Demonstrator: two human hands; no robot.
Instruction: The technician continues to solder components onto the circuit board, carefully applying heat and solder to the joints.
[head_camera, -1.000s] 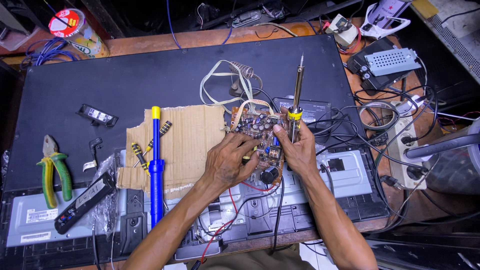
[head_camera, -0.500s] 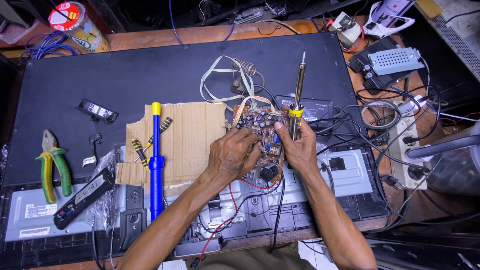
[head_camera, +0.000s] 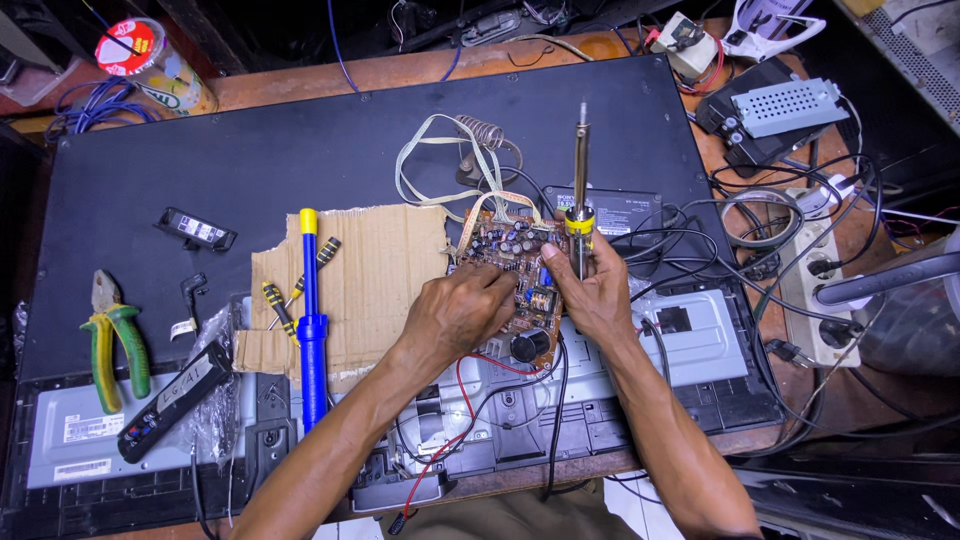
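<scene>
Far left on the bench (head_camera: 330, 75), green-handled pliers (head_camera: 112, 335) lie beside a black remote (head_camera: 172, 402) in a clear wrapper. Next come small screwdrivers (head_camera: 285, 295) and a blue and yellow desoldering pump (head_camera: 312, 320) resting on a sheet of cardboard (head_camera: 375, 270).

At centre, the circuit board (head_camera: 515, 285) sits tilted over the right edge of the cardboard, with red and black wires trailing from it toward the person.

The left hand (head_camera: 462, 315) is curled, fingers pressed down on the board's left part, pinning it rather than gripping anything else. To do this well, that hand should keep the board from rocking while staying away from the hot tip.

The right hand (head_camera: 598, 295) is closed around the handle of the soldering iron (head_camera: 580, 200), which stands nearly upright with its tip pointing away from the board. It also touches the board's right edge.

Further right lie a tangle of cables and a power strip (head_camera: 825, 285).
</scene>
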